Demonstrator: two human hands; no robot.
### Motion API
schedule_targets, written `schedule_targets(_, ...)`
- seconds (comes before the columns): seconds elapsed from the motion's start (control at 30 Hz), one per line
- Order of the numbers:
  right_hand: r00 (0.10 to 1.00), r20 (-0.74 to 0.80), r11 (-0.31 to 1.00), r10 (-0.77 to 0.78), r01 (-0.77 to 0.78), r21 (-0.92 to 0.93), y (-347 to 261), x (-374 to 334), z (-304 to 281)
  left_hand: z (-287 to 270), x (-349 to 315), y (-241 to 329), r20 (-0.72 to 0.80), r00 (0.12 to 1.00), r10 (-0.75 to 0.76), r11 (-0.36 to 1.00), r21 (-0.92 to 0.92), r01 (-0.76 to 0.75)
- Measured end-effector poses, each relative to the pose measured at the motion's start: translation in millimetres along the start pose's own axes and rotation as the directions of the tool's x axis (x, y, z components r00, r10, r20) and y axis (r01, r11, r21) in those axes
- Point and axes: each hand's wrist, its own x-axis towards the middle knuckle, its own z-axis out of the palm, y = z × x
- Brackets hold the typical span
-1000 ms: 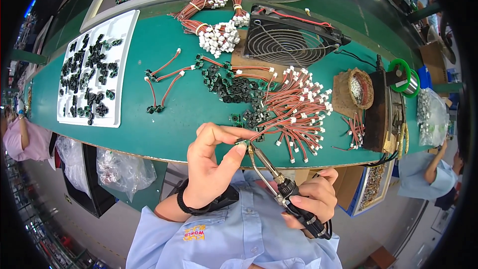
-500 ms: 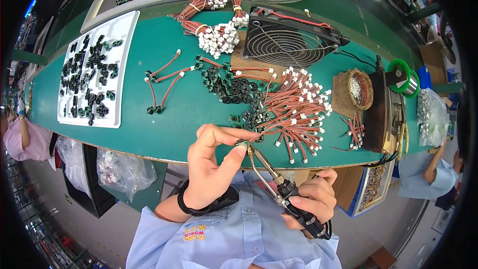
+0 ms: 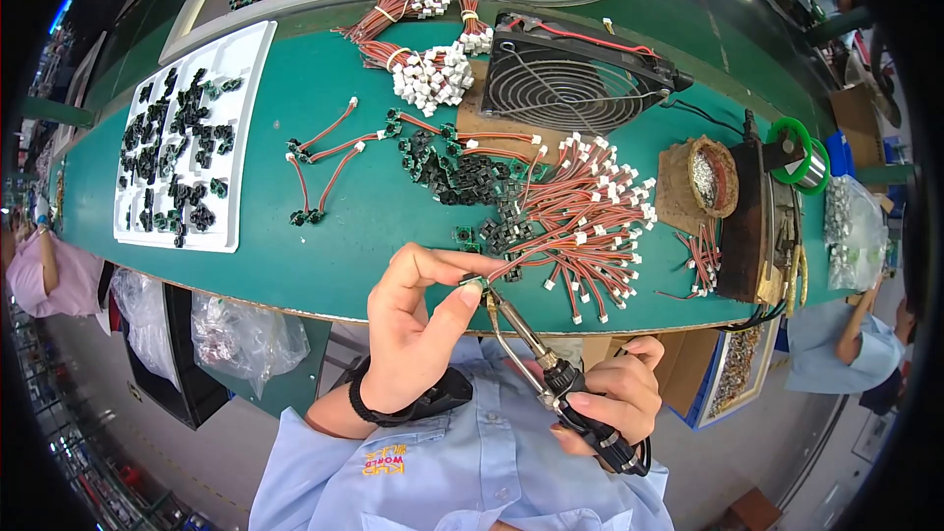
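My left hand (image 3: 418, 324) pinches a small green-and-black circuit board (image 3: 476, 281) between thumb and fingers at the table's near edge. A red-brown wire lead (image 3: 536, 251) runs from the pinch toward the pile on the right. My right hand (image 3: 621, 398) is wrapped round the black handle of a soldering iron (image 3: 560, 374), which has a thin metal tube along its shaft. The iron's tip is at the board, right beside my left thumb; whether it touches cannot be made out. Just beyond my fingers lie loose black-and-green boards (image 3: 447, 172) and white-plugged wire leads (image 3: 590, 202).
On the left lies a white tray (image 3: 251, 69) of small black parts. A wire-guarded black fan (image 3: 570, 79) stands at the back, beside bundled leads (image 3: 433, 79). To the right are a round solder-tip cleaning pot (image 3: 723, 187), a dark box (image 3: 744, 236) and a green solder spool (image 3: 787, 128).
My left thumb and the board have shifted slightly left and down. The soldering iron's tip has moved a little along with them. Both grips stay the same.
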Motion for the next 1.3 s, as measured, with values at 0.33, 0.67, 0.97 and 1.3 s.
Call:
schedule_targets(0.33, 0.999, -0.005, 0.999, -0.033, 0.033, -0.030, 0.0, -0.6, -4.9, 2.5, 0.2, 2.8, -0.027, 0.999, -0.038, 0.998, -0.043, 0.037)
schedule_targets(0.67, 0.759, -0.553, 0.914, 0.342, -0.406, 0.008, 16.0, -13.8, 15.9, -9.7, 0.8, 2.7, -0.076, 0.992, -0.099, 0.981, -0.173, 0.085)
schedule_targets(0.97, 0.947, -0.292, 0.854, 0.135, -0.261, -0.450, 34.5, 9.3, 41.1, -13.4, -7.3, 4.4, -0.158, 0.987, -0.018, 0.992, -0.126, -0.002)
schedule_targets(1.3, 0.940, -0.298, 0.797, 0.165, -0.305, -0.521, 40.5, 13.6, 39.1, -8.6, -8.9, 6.5, -0.136, 0.989, 0.065, 0.998, -0.017, -0.068)
